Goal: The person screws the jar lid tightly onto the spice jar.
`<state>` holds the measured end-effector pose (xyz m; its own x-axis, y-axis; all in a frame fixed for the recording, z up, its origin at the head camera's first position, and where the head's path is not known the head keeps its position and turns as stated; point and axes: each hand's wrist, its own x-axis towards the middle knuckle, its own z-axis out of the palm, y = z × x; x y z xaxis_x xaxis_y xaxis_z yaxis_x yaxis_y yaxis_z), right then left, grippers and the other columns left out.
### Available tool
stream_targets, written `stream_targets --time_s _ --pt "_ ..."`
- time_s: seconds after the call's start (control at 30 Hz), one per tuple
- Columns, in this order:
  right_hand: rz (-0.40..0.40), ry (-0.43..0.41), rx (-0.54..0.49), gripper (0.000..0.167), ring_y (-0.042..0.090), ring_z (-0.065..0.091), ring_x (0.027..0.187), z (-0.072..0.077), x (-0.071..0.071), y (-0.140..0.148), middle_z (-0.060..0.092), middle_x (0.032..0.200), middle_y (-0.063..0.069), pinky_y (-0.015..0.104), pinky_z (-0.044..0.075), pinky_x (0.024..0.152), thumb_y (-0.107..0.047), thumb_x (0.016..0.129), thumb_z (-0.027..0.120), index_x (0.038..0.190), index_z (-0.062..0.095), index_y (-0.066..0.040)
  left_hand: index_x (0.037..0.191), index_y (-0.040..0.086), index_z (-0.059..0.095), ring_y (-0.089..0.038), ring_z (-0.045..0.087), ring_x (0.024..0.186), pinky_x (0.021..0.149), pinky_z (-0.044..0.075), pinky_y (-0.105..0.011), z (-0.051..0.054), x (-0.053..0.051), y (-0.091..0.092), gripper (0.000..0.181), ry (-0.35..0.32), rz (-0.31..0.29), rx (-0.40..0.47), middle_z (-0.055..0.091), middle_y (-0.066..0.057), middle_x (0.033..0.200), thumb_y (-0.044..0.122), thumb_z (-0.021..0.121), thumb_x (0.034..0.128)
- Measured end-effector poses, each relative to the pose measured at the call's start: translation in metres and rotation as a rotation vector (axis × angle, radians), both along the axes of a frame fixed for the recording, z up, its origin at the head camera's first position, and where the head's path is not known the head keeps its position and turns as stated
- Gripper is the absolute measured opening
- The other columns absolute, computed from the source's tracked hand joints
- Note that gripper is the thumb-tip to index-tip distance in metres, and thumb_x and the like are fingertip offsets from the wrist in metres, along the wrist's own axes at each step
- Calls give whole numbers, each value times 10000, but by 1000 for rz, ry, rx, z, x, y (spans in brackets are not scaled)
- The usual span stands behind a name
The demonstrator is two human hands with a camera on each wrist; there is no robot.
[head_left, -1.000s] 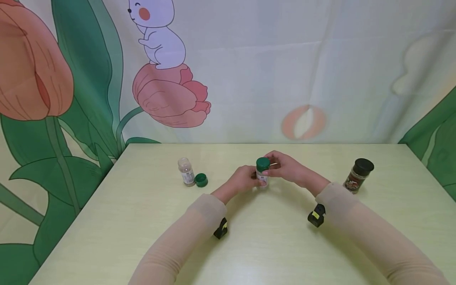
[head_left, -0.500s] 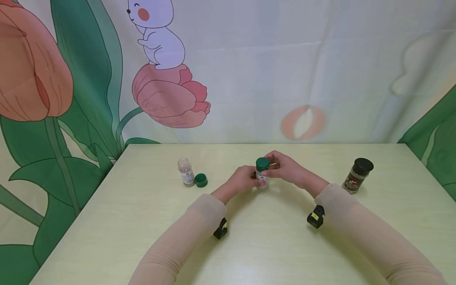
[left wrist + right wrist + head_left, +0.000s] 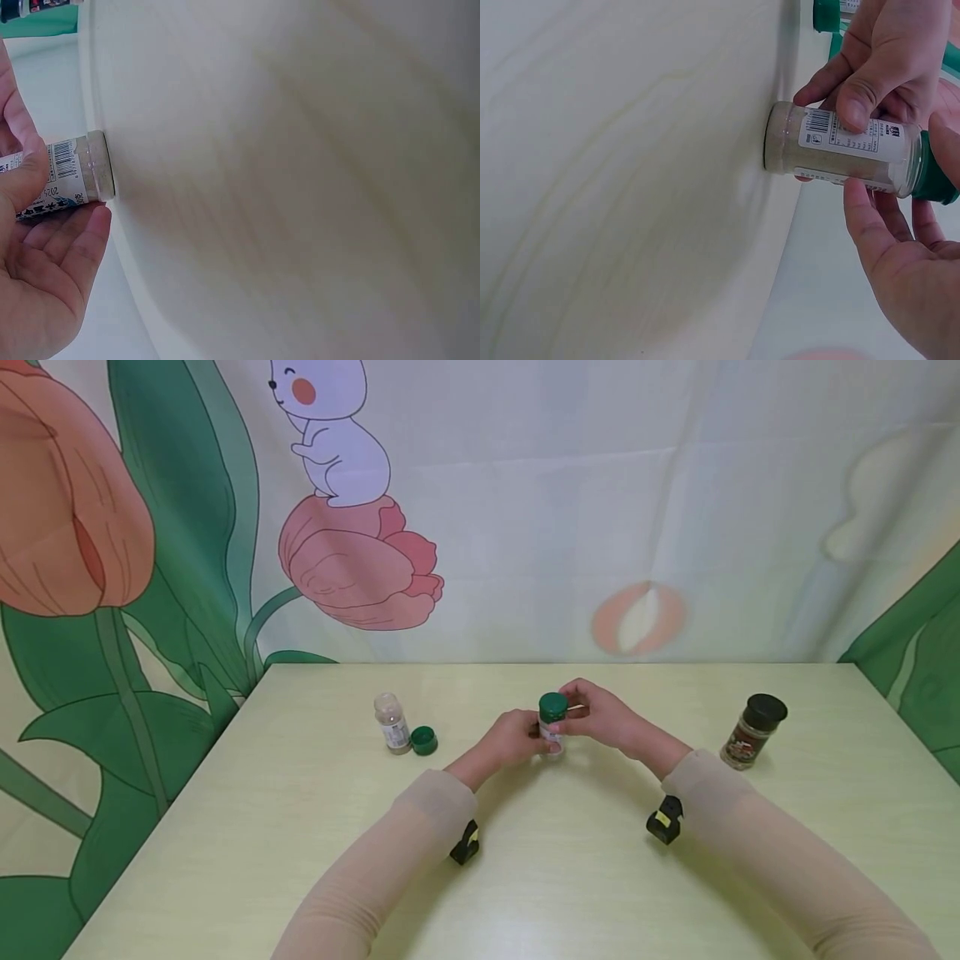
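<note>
A clear spice jar with a white label, pale powder and a green cap stands upright near the middle of the table. My left hand holds the jar's body, its thumb across the label in the right wrist view. From the other side my right hand grips the cap, with one fingertip against the jar wall. The jar's base meets the tabletop in both wrist views. Whether the cap is turning on the neck cannot be made out.
To the left stands an uncapped jar, with a loose green cap beside it. A black-capped spice jar is at the right, near my right sleeve. A printed curtain hangs behind the table's far edge.
Almost nothing differs. Both hands stay on the same jar and cap, and the right wrist has dipped very slightly.
</note>
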<state>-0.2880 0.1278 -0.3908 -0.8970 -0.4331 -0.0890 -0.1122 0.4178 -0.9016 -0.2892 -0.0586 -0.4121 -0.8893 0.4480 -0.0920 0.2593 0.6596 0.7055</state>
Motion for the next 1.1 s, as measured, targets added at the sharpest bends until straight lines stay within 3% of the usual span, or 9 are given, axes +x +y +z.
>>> stream_targets --time_s 0.13,0.27,0.47,0.63,1.1 --pt "11 -25 2 507 443 540 1358 0 -1 1 513 1436 274 517 472 1119 -87 966 694 1383 439 46 1126 0 712 -115 622 885 791 471 -200 1 0 0 257 -4 -1 0 771 -158 1137 188 735 953" --pt "72 -43 -3 548 464 495 1400 1 -4 5 480 1483 286 540 455 1132 -96 978 674 1441 411 36 1114 3 710 -118 601 867 793 470 -215 2 1 -1 251 -10 4 -6 770 -154 1120 193 738 952" --pt "148 -43 -16 494 469 484 1413 3 -6 9 472 1495 289 522 473 1110 -57 996 622 1447 442 34 1131 1 712 -161 655 951 876 516 -267 0 1 0 264 -8 6 -13 766 -154 1149 193 738 952" --pt "138 -21 -16 467 449 519 1380 3 -4 8 491 1468 296 489 493 1090 -66 1005 609 1429 453 52 1150 -3 711 -208 688 1019 904 528 -290 0 1 0 274 -10 2 -5 762 -160 1174 191 731 957" --pt "86 -1 -15 401 432 550 1348 -1 -4 4 516 1424 284 472 504 1075 -77 1001 639 1340 472 60 1103 -5 713 -128 613 881 778 453 -200 2 1 0 242 -6 -6 2 771 -164 1121 186 733 955"
